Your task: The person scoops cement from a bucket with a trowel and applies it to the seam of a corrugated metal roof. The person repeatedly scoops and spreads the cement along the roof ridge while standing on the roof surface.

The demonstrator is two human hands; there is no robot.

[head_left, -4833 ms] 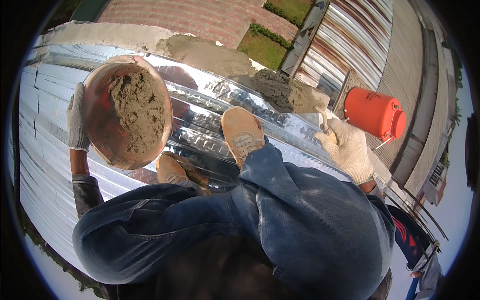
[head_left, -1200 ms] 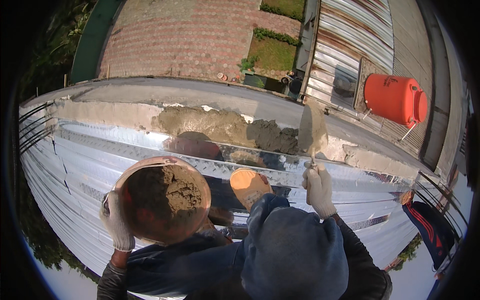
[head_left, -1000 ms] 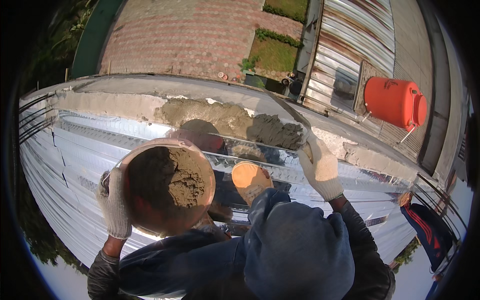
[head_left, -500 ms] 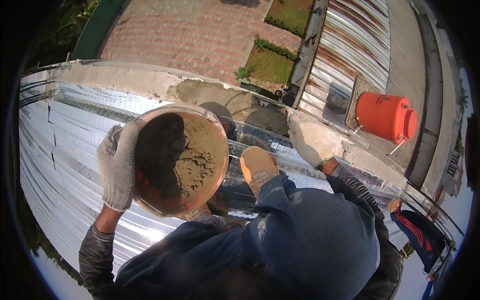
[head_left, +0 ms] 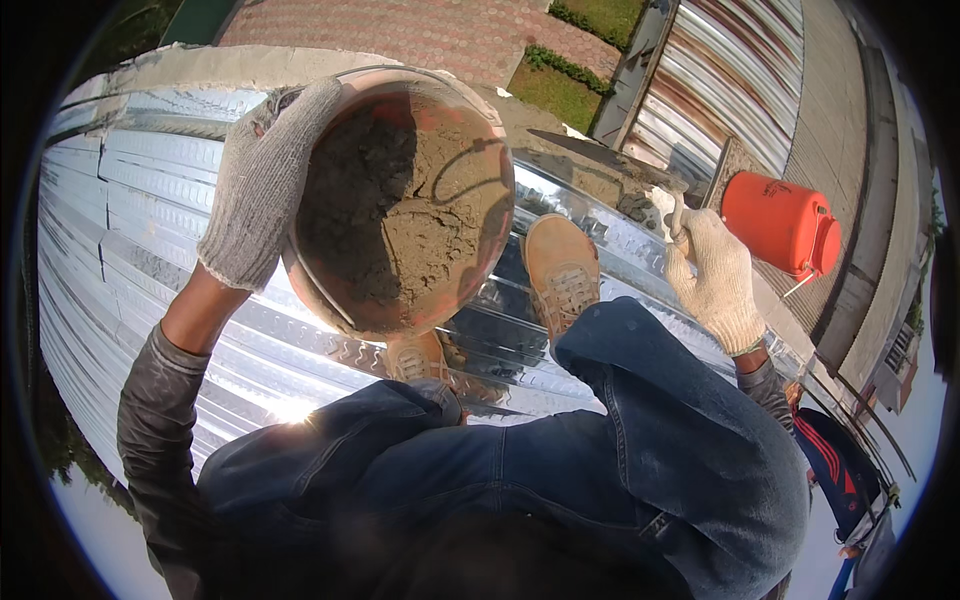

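Note:
An orange bucket [head_left: 500, 205] with wet grey mortar [head_left: 440, 225] inside is tilted so that its mouth faces me. My left hand [head_left: 265, 185], in a knitted white glove, is closed on the bucket's left rim. To the right, my gloved right hand [head_left: 715, 270] has its fingers wrapped round a trowel [head_left: 677, 215]. Its shank and part of a light blade show beyond the fingers, and the handle is hidden in the palm. Grey mortar [head_left: 636, 207] appears at the blade's far side, over the wall top; I cannot tell whether they touch.
My orange shoes [head_left: 562, 265] stand on shiny corrugated metal roofing [head_left: 150, 270]. A rough concrete wall top [head_left: 230, 65] runs along the roof's far edge. Beyond lie brick paving [head_left: 400, 30], a rusty metal roof [head_left: 715, 90] and a red water tank [head_left: 770, 222]. Dark cloth [head_left: 840, 465] hangs at right.
The bucket has risen and shifted right with my left hand. My right hand has drawn back from the wall top toward the right, and the trowel now shows. My legs have shifted.

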